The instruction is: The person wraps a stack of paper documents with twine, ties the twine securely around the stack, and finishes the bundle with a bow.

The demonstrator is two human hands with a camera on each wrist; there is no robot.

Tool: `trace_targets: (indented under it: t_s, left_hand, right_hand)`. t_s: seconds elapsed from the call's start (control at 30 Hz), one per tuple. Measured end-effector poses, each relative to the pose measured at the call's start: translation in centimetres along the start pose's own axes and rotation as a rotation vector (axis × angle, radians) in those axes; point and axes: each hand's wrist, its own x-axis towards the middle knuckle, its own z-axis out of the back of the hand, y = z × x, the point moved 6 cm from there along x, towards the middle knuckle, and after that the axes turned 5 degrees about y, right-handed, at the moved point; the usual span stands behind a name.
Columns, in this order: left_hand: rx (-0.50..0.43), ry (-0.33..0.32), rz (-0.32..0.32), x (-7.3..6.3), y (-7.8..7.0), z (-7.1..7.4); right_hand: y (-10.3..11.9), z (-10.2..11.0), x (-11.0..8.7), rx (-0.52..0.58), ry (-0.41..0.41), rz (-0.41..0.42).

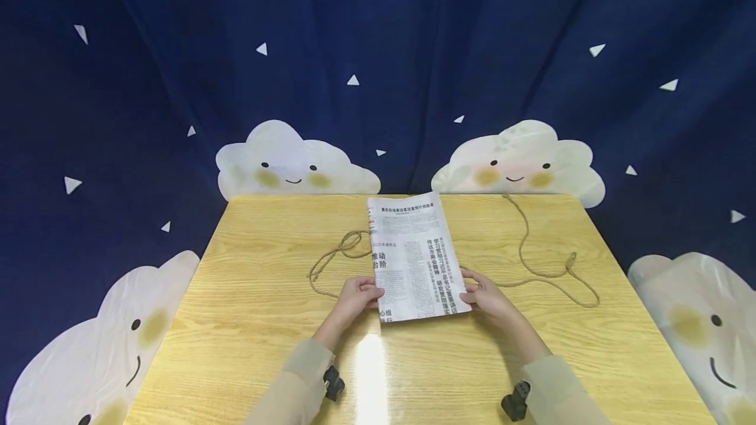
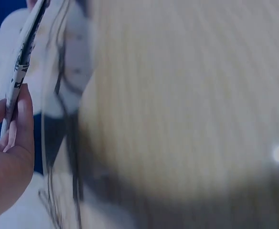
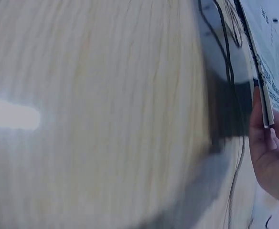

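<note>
Pinching the folded newspaper [image 1: 418,258] along its sides, the left hand [image 1: 357,296] and right hand [image 1: 485,294] hold it above the tabletop [image 1: 266,340], midway between the tabletop's left and right edges, rope [image 1: 571,260] lying beyond.

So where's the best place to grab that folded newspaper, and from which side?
Probably its two long side edges, near the lower corners, coming in from left and right, as the left hand and right hand do. The folded newspaper is flat and thin, and its near end is off the table, leaving room for fingers beneath.
</note>
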Motion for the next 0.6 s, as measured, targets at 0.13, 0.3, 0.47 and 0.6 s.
trace_targets:
  t_s: [0.13,0.3,0.47,0.6]
  left_hand:
    - [0.040,0.019,0.006,-0.8,-1.0,-2.5]
    - [0.062,0.036,0.000,-0.5,0.1,-4.5]
    - [0.081,0.029,0.003,0.9,2.9,-6.0]
    - [0.098,0.035,-0.001,1.4,3.4,-7.0]
  right_hand:
    - [-0.7,1.3,-1.6,-0.011,-0.018,-0.009]
    - [-1.8,2.4,-3.1,-0.020,-0.053,-0.025]
    - [-3.1,3.4,-4.3,-0.051,-0.085,-0.047]
    - [-3.9,4.2,-4.8,-0.078,-0.119,-0.063]
